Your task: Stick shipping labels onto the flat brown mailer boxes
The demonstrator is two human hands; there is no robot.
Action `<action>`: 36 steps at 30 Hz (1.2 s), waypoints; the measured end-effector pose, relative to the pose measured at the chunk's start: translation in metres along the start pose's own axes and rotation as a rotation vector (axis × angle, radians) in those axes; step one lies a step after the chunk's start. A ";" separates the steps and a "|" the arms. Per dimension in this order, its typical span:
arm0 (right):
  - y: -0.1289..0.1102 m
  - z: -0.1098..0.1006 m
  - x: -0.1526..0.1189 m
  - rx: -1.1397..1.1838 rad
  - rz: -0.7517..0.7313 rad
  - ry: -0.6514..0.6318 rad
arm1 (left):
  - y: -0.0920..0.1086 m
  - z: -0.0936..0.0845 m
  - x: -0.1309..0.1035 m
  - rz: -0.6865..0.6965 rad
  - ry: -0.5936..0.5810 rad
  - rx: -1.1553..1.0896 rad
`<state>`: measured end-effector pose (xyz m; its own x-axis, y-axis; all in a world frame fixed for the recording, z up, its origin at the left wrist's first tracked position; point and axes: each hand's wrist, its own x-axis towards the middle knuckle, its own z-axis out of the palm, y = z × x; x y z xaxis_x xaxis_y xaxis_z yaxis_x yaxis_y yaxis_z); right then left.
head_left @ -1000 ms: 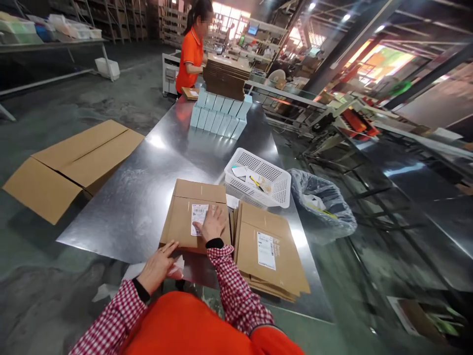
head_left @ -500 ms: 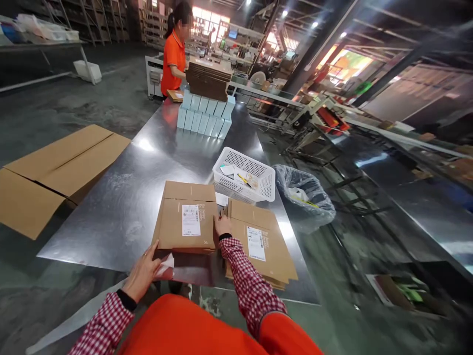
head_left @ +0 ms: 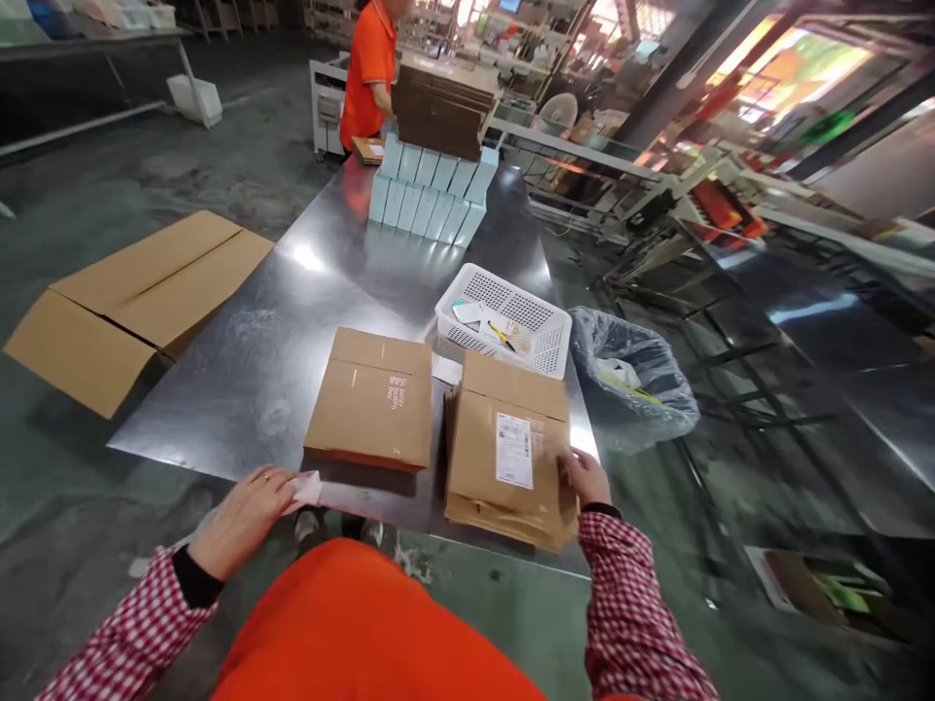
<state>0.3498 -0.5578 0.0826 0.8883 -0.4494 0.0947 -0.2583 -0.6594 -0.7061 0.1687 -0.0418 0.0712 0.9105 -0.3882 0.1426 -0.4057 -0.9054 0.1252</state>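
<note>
My left hand (head_left: 249, 513) is closed at the table's front edge, pinching a crumpled piece of white paper (head_left: 310, 488). In front of me lies a stack of flat cardboard cartons (head_left: 371, 404), the top one with white print and no label. To its right, a second stack carries a flat carton (head_left: 478, 458) with a white shipping label (head_left: 514, 450) on top. At that carton's right edge my right hand (head_left: 586, 478) grips the cardboard, its fingertips partly hidden.
A white perforated basket (head_left: 447, 326) holds cards and a yellow pen. Beside the metal table (head_left: 263, 389) stands a bag-lined bin (head_left: 643, 414). An open carton (head_left: 157, 292) is at left. Light-blue boxes (head_left: 428, 209) stand at the far end, near a person in orange (head_left: 365, 73).
The labelled carton has gone from the left stack to the right stack with my right hand. An unlabelled carton now tops the left stack. My left hand has moved left with the paper.
</note>
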 end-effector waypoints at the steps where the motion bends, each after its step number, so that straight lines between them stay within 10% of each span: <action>1: -0.004 0.004 -0.006 0.046 -0.013 -0.024 | 0.004 -0.011 -0.004 -0.015 0.003 0.037; 3: -0.026 0.035 -0.037 0.270 -0.108 -0.211 | 0.015 -0.033 -0.011 -0.068 0.034 0.122; 8: -0.127 0.157 -0.185 0.461 -0.704 -1.294 | 0.041 -0.081 -0.033 -0.123 0.196 0.301; 14: -0.178 0.217 -0.305 0.223 -0.877 -1.151 | 0.080 -0.088 -0.070 -0.431 0.265 0.384; 22: -0.180 0.226 -0.301 0.380 -1.096 -1.304 | 0.150 -0.006 -0.130 -0.793 0.104 -0.231; 27: -0.180 0.202 -0.291 0.499 -1.382 -1.504 | 0.133 -0.018 -0.167 -1.070 0.316 -0.206; 29: -0.178 0.182 -0.287 0.514 -1.483 -1.607 | 0.116 -0.033 -0.162 -1.004 0.362 -0.274; 36: -0.176 0.115 -0.278 0.559 -1.420 -1.996 | 0.088 -0.039 -0.088 -0.390 -0.104 -1.080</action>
<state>0.1922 -0.2475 0.0995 -0.3792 0.8979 0.2236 0.2836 0.3428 -0.8955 0.0503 -0.0803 0.1077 0.9709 -0.1724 -0.1659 0.0929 -0.3675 0.9254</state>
